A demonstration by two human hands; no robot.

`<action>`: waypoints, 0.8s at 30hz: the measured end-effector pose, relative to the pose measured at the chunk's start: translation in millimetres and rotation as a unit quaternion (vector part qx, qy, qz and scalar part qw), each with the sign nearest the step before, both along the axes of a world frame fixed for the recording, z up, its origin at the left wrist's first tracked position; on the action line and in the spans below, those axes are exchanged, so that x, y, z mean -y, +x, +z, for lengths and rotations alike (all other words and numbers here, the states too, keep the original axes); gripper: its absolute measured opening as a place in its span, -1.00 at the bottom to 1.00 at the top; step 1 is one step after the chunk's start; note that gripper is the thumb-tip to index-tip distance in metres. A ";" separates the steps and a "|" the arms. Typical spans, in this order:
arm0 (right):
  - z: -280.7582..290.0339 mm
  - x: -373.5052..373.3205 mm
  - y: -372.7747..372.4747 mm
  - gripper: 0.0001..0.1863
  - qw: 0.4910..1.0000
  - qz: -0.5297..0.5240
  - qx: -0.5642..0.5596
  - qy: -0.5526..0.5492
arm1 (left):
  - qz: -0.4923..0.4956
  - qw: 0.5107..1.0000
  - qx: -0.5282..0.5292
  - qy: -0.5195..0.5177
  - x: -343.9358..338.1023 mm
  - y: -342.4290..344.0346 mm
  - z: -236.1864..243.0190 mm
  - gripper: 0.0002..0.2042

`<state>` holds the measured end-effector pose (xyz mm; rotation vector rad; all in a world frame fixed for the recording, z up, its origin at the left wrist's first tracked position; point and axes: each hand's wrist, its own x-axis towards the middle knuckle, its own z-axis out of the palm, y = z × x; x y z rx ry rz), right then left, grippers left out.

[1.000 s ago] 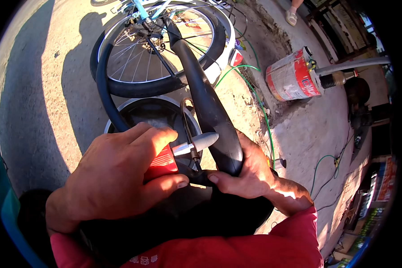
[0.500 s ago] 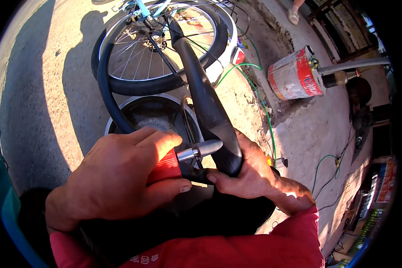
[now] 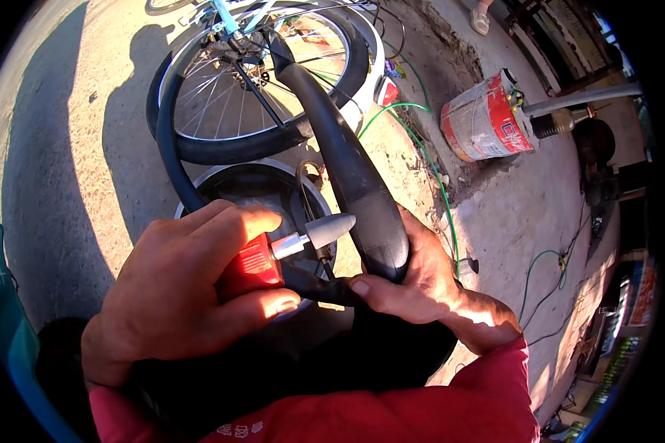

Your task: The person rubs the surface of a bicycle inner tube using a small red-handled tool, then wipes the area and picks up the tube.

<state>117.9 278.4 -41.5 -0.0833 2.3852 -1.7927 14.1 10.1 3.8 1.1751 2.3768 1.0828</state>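
Note:
My left hand (image 3: 177,288) is closed around a red handheld grinder (image 3: 251,267) with a silver shaft. Its grey cone-shaped grinding bit (image 3: 331,229) points right, the end at the left edge of a black bicycle inner tube (image 3: 347,162); whether they touch I cannot tell. My right hand (image 3: 414,288) grips the tube's folded near end, thumb at the left and fingers partly hidden behind it. A duller grey patch shows on the swollen tube near this bend. Beyond, the tube runs up to the wheel of a light-blue bicycle (image 3: 227,16), with a thinner stretch looping down at the left.
The bicycle's wheel and black tyre (image 3: 229,150) lie ahead. Below it sits a round dark basin (image 3: 233,179) with a pale rim. A red and white bucket (image 3: 480,122) stands at right, with a green cord (image 3: 440,184) on the ground. Someone's foot (image 3: 480,22) shows far right.
The grinder has shifted slightly left and its bit, which overlapped the tube, has drawn back to the tube's edge. My right hand has turned the tube a little, exposing the grey patch.

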 end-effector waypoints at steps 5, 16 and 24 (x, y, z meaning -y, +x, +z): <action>0.9 -0.1 0.6 -0.10 0.999 0.000 0.036 -0.011 | -0.010 1.000 -0.007 -0.010 -2.9 -1.7 -4.6 -0.38; -6.7 2.4 -1.3 -0.11 0.999 0.030 -0.012 0.037 | -0.063 0.995 0.019 -0.072 -5.9 -0.1 2.6 -0.36; -3.5 4.7 0.8 -0.08 0.997 0.020 0.005 0.071 | -0.009 0.999 -0.009 -0.038 -7.5 0.5 -3.0 -0.37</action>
